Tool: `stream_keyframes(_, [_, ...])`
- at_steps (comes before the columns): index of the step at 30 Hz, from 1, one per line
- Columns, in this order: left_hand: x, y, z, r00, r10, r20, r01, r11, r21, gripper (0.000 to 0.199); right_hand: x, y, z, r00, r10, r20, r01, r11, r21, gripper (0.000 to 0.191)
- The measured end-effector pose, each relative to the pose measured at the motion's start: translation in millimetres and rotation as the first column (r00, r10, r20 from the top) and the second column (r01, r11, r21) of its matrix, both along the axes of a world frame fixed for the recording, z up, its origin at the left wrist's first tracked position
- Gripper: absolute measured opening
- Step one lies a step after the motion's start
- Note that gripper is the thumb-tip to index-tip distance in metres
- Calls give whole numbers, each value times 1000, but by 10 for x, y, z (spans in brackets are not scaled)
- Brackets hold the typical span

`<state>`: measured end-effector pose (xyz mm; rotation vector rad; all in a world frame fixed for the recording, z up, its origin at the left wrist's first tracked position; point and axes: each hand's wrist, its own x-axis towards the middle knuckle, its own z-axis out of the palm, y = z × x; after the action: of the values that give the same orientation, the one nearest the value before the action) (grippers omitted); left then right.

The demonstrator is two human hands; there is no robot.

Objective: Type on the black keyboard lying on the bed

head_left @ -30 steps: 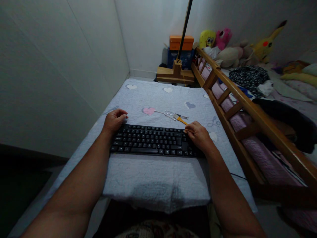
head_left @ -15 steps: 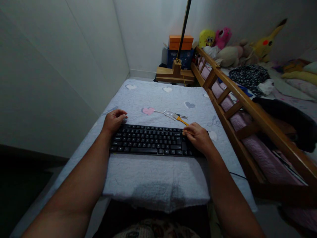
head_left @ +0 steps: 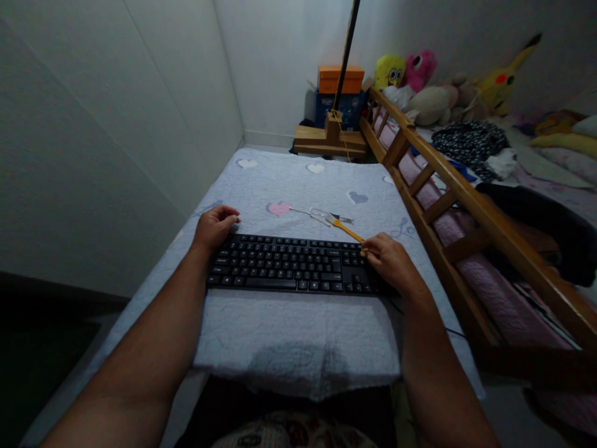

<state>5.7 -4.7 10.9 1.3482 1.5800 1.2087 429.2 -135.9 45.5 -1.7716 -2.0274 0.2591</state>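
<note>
A black keyboard (head_left: 291,264) lies on the table (head_left: 298,336) (covered by a heart-print cloth). The left hand (head_left: 213,228) curls closed on its far left corner. The right hand (head_left: 390,261) pinches the yellow brush (head_left: 344,229) handle at the keyboard's right end.

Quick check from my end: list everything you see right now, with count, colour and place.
keyboard: one, black, near edge of the bedspread.
brush: one, orange handle, behind the keyboard's right end.
metal tools: a few, silvery, beside the brush; kind unclear.
bedspread: one, pale blue with hearts.
boxes: orange on blue, far corner.
wooden rail: one, right side.
plush toys: several, yellow, pink, grey, on the far bed.
left hand: curled at the keyboard's left corner.
right hand: at its right end, fingertips on the brush handle.
</note>
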Motion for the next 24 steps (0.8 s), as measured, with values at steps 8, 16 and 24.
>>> stream_keyframes(8, [-5, 6, -14, 1000, 2, 8, -2, 1000, -6, 14, -210, 1, 35, 990, 82, -113, -78, 996, 38, 13])
stream_keyframes(16, [46, -36, 64, 1000, 17, 4, -17, 1000, -11, 11, -247, 19, -47, 995, 90, -39, -89, 996, 18, 16])
stream_keyframes(24, [42, -33, 47, 999, 9, 32, -8, 1000, -21, 14, -96, -20, 12, 999, 20, -47, -18, 999, 38, 15])
